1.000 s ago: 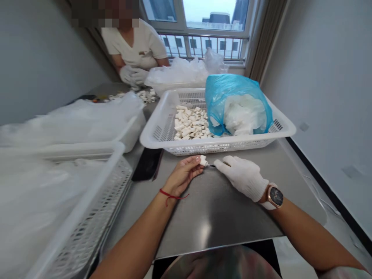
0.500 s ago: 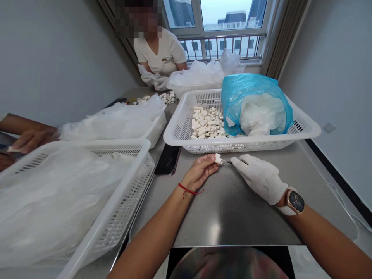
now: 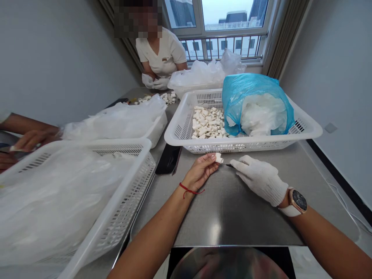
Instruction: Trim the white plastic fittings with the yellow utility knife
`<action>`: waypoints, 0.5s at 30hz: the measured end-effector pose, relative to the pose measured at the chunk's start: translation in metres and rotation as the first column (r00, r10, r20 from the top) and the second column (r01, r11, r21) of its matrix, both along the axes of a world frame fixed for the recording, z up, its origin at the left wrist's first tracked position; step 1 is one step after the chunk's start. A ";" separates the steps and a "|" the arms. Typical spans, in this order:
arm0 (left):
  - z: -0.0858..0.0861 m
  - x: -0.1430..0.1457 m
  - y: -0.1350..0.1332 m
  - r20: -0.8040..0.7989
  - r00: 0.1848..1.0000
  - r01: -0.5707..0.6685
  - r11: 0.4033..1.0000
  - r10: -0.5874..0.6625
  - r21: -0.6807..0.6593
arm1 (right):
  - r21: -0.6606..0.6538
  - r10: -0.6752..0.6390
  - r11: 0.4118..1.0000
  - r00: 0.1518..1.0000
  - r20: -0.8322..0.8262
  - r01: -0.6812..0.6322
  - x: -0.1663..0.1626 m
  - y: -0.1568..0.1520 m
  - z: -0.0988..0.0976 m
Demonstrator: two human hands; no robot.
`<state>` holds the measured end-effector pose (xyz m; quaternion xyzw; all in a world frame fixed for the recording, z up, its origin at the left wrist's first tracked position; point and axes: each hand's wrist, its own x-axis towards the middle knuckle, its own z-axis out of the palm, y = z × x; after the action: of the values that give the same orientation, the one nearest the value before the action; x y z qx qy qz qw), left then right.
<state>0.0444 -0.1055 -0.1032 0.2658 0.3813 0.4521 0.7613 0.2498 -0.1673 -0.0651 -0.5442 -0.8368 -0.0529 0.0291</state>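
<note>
My bare left hand, with a red string at the wrist, pinches a small white tube piece over the steel table. My right hand wears a white glove and a watch; it grips a thin dark tool whose tip points at the piece. Both hands sit just in front of a white basket that holds a heap of similar white pieces and a blue plastic bag.
A black phone lies left of my hands. A white basket with clear plastic fills the left foreground. A person in white with gloved hands works at the far end; another person's hand shows at left.
The view swung left between the first frame and the second, bringing the person's hand at left into sight. My hands have hardly moved; the tool tip has drawn slightly back from the piece.
</note>
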 end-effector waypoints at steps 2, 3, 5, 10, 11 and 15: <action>0.000 0.000 0.000 -0.003 1.000 0.024 1.000 -0.024 -0.002 | 0.029 -0.015 0.999 1.000 -0.022 0.016 0.000 0.000 -0.001; 0.000 0.000 0.000 -0.004 0.999 0.034 0.999 -0.034 -0.002 | 0.049 -0.031 0.998 0.999 -0.026 0.032 0.000 0.000 -0.002; 0.000 0.000 0.001 0.002 0.999 0.033 0.999 -0.033 0.002 | 0.074 -0.055 0.996 0.998 -0.026 0.057 0.000 -0.001 -0.004; 0.001 -0.001 0.001 0.021 1.000 0.018 0.999 -0.019 0.026 | 0.039 0.018 0.999 0.997 -0.075 -0.015 0.002 0.000 -0.004; 0.001 -0.001 0.001 0.024 0.999 0.022 0.999 -0.023 0.028 | 0.044 0.023 0.999 0.996 -0.086 -0.019 0.002 0.000 -0.004; 0.001 -0.003 0.002 0.033 0.999 0.024 0.999 -0.025 0.023 | 0.093 -0.033 0.995 0.996 -0.084 0.041 0.003 0.000 -0.004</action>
<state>0.0413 -0.1039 -0.1025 0.2718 0.3602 0.4513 0.7699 0.2524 -0.1676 -0.0693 -0.5593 -0.8213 -0.0704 0.0881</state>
